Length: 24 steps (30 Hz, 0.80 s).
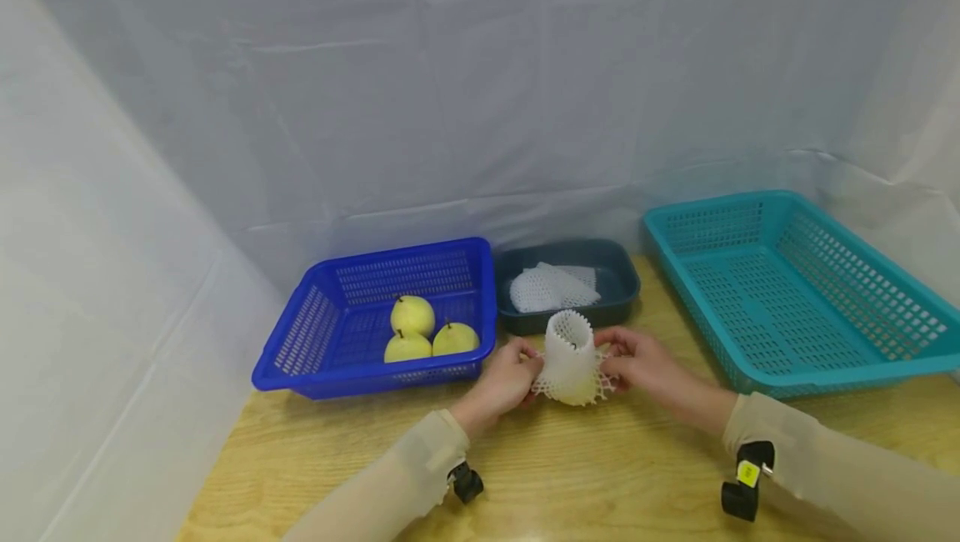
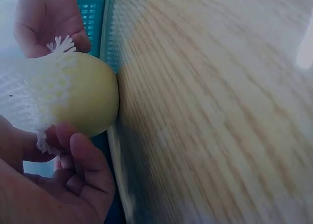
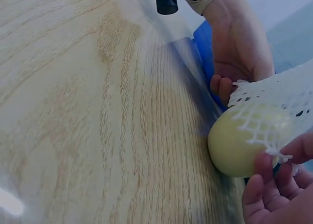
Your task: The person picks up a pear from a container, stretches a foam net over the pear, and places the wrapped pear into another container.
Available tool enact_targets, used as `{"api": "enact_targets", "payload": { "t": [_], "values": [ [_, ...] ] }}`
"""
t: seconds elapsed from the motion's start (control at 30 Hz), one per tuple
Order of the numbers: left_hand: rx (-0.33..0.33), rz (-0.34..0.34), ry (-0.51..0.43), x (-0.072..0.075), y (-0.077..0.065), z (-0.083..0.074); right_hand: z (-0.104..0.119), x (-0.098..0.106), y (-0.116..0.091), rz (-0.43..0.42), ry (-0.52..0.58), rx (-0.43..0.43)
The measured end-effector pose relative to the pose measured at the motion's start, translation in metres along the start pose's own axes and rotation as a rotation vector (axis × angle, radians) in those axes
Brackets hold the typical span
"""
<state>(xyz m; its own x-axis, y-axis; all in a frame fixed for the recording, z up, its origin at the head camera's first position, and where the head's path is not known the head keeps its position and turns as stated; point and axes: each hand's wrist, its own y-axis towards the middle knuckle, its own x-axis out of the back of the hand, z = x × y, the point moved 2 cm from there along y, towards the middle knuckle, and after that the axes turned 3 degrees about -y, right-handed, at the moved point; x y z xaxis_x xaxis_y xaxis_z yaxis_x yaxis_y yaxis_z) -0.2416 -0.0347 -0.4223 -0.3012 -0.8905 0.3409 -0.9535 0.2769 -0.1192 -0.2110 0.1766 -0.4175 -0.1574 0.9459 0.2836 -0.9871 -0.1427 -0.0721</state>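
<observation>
A yellow pear (image 2: pixel 98 94) stands on the wooden table, its upper part inside a white foam net sleeve (image 1: pixel 567 354). The sleeve's lower edge flares out around the pear, and its top stands up as an open tube. On the left side, my left hand (image 1: pixel 506 375) pinches the edge of the net between thumb and finger. From the right, my right hand (image 1: pixel 641 367) pinches the opposite edge, as the right wrist view shows. The pear's bottom is bare in both wrist views.
Several things stand behind: a blue basket (image 1: pixel 300 381) with three yellow pears (image 1: pixel 412 316), a dark tray (image 1: pixel 626 283) holding white foam nets (image 1: pixel 551 287), and a teal basket (image 1: pixel 780 275) at right. A white sheet (image 1: pixel 450 92) hangs behind the table (image 1: pixel 570 475).
</observation>
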Motion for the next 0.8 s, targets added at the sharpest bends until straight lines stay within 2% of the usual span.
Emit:
{"api": "enact_targets", "payload": {
  "t": [0.2, 0.63, 0.8],
  "values": [
    [-0.018, 0.028, 0.077, 0.001, 0.004, 0.002, -0.002, 0.001, 0.001, -0.009, -0.046, -0.016],
    [-0.042, 0.067, 0.217, 0.003, 0.007, 0.003, -0.011, 0.0, 0.006, 0.001, -0.166, 0.084],
    [-0.046, 0.066, 0.282, 0.001, 0.011, 0.007, -0.011, 0.0, 0.009, -0.005, -0.195, 0.088]
  ]
}}
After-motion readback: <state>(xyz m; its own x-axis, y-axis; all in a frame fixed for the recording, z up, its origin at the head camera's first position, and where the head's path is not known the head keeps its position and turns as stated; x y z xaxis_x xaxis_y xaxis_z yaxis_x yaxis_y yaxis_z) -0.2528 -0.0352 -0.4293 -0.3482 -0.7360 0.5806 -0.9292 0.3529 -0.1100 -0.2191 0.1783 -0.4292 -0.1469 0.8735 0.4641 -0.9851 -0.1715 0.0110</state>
